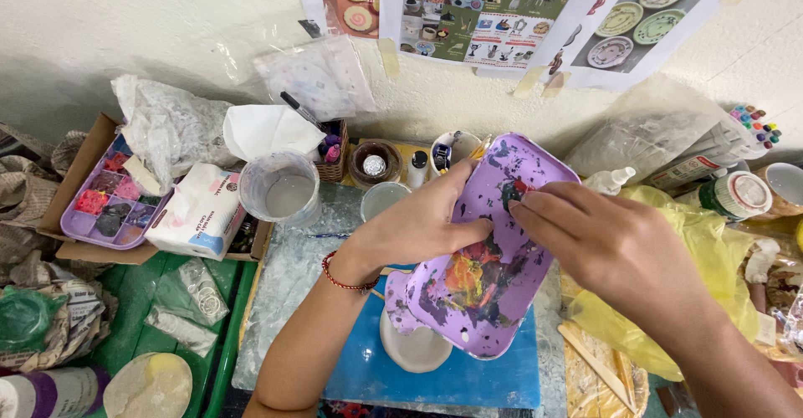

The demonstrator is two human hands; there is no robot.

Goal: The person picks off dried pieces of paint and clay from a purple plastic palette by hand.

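Note:
My left hand [422, 221] grips the left edge of a purple paint tray [489, 288], smeared with orange, red and dark paint, and holds it tilted up over the table. The fingers of my right hand [606, 246] press on the tray's upper right part, near a dark paint blot. A red bead bracelet [345, 280] is on my left wrist. Under the tray lie a white round dish [416, 349] and a blue mat [376, 372].
A clear cup of cloudy water [280, 188], a tissue box [199, 213], a purple compartment palette [113, 200], small jars and bottles [375, 163] line the back. Yellow plastic [719, 251] and a wooden stick [595, 366] lie right. Pictures [477, 8] hang on the wall.

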